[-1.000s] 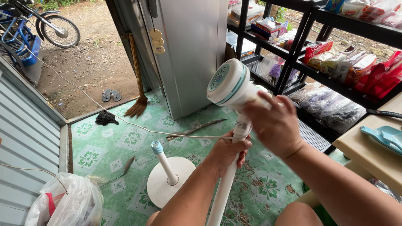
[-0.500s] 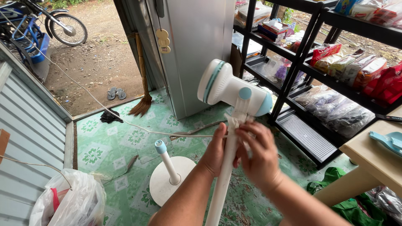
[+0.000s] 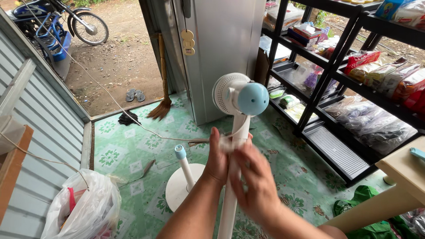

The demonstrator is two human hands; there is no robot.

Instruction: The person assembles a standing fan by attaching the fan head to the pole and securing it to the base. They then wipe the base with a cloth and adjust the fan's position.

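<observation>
Hands meet on fan pole, upright before us: left hand clenched around it, right hand blurred, fingers' grip unclear. Motor head sits heavy on top; we judge it may tip toward shelf if hold slackens.

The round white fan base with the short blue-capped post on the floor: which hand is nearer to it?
Left. The left hand grips the white fan pole just right of and above the round white fan base; the right hand is farther right, across the pole.
</observation>
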